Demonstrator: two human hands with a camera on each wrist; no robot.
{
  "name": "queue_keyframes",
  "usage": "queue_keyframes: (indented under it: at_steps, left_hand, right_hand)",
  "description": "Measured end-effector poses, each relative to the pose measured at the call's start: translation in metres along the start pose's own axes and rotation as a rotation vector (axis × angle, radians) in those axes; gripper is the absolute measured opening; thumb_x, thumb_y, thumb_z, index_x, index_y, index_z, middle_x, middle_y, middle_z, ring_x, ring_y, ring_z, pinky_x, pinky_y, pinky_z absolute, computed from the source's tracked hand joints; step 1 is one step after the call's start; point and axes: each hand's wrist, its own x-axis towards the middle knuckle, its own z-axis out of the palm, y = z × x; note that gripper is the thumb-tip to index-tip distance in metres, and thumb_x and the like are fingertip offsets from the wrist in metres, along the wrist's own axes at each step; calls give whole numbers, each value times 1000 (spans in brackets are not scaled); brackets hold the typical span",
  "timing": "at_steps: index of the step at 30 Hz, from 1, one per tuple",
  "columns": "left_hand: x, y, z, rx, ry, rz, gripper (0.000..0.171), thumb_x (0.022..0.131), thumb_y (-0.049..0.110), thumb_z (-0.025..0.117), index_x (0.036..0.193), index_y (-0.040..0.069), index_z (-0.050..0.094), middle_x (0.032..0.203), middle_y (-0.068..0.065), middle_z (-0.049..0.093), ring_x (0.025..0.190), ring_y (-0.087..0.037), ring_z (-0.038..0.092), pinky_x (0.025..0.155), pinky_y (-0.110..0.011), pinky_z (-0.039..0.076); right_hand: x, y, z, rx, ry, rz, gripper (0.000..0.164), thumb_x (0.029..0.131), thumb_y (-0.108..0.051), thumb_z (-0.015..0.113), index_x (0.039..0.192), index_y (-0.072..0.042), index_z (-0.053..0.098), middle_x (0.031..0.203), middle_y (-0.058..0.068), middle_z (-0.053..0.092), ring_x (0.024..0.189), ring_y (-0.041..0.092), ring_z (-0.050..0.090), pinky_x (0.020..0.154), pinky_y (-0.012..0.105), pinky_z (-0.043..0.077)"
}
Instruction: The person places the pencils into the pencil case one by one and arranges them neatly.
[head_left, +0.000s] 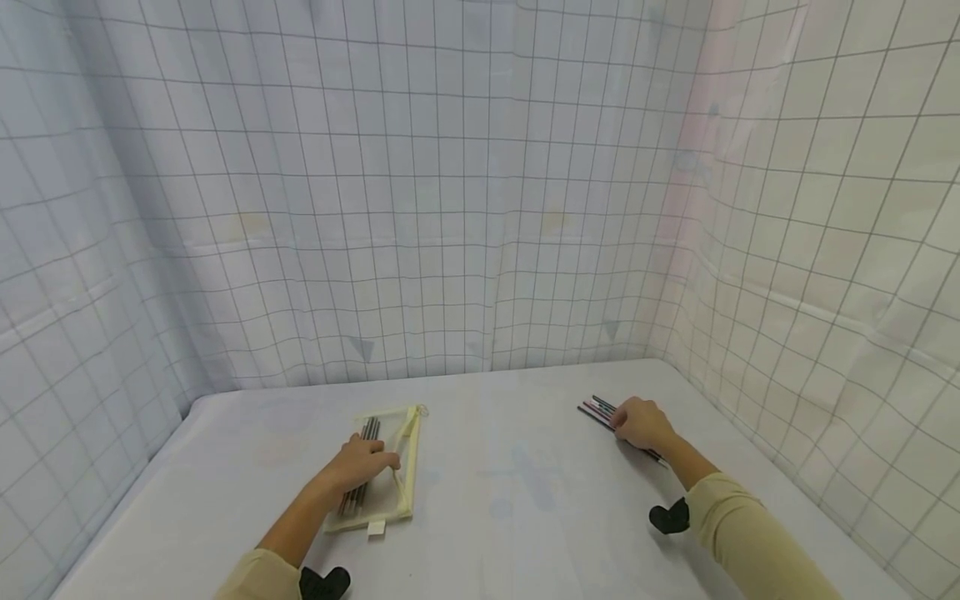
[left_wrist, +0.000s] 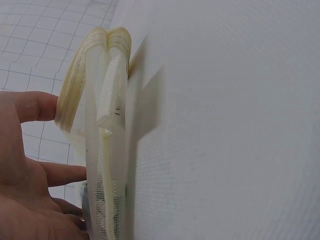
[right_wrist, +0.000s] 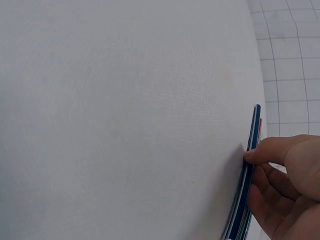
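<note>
Head – left hand [head_left: 358, 465] touching pouch [head_left: 410, 479], right hand [head_left: 642, 423] gripping sticks [head_left: 599, 412]

Lower left in the head view, the left hand [head_left: 358, 464] hid part of the grey sticks [head_left: 372, 428]. The left wrist frame's bottom edge cut the pouch [left_wrist: 102, 162]; the print [left_wrist: 118, 110] on its tag [left_wrist: 108, 97] was too small to read. The right wrist frame's bottom cut off dark sticks [right_wrist: 245, 182].

Whitish mesh pouch [head_left: 388, 498] with pale-yellow trim [head_left: 409, 479], dark-blue, red and green pencils [right_wrist: 242, 200], grey-gridded white curtain [head_left: 450, 167], cream sleeves [head_left: 750, 533].
</note>
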Motion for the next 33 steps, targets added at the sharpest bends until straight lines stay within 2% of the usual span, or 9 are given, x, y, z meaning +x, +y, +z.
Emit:
queue_keyframes:
  at_steps: [6, 12, 19, 22, 28, 30, 33]
  left_hand:
    - [0, -2, 1, -23, -5, -3, 79, 90, 30, 66, 150, -14, 40, 156, -46, 13, 143, -65, 12, 105, -79, 23]
    - [-3, -2, -2, -19, -2, -1, 79, 90, 30, 66, 150, -15, 41, 155, -47, 14, 143, -66, 13, 105, -79, 24]
    - [-3, -4, -2, -18, -1, -3, 80, 90, 31, 66, 150, -15, 40, 155, -46, 15, 143, -66, 12, 105, -80, 23]
    - [-2, -2, -2, -11, -1, -17, 80, 90, 31, 65, 151, -14, 40, 157, -45, 12, 144, -66, 10, 105, -80, 22]
    - [0, 1, -1, -46, 1, -24, 81, 90, 31, 67, 152, -13, 39, 159, -43, 9, 146, -62, 8, 108, -78, 20]
    - [0, 1, 0, -42, 3, -17, 81, 90, 31, 67, 151, -14, 39, 157, -44, 13, 145, -63, 11, 108, -77, 21]
    - [0, 0, 1, -37, -1, -19, 80, 90, 30, 66, 150, -15, 40, 159, -44, 8, 145, -63, 7, 108, -78, 19]
  right_hand:
    - [0, -3, -4, 85, 4, -44, 15, 85, -2, 72, 99, 1, 77, 96, 9, 73, 87, 26, 66, 77, 47, 56]
    - [2, -9, -12, 193, 4, -56, 18, 86, -4, 71, 102, 1, 76, 104, 13, 74, 93, 28, 68, 84, 50, 55]
    - [1, -16, -11, 355, -13, 29, 19, 93, -8, 72, 110, 2, 74, 117, 19, 69, 99, 29, 66, 82, 44, 56]
    - [0, -21, -10, 437, -26, 41, 22, 95, -6, 70, 113, 6, 72, 120, 21, 67, 99, 28, 65, 80, 41, 55]
    - [6, -28, -1, 662, -53, 123, 29, 93, -2, 69, 120, 9, 69, 119, 19, 66, 91, 21, 64, 74, 33, 56]
    - [8, -31, 4, 699, -58, 145, 29, 93, -2, 70, 120, 8, 69, 117, 17, 67, 89, 19, 65, 73, 31, 57]
    - [9, -39, 13, 729, -68, 153, 29, 93, -2, 70, 120, 8, 69, 111, 15, 67, 88, 20, 65, 74, 32, 57]
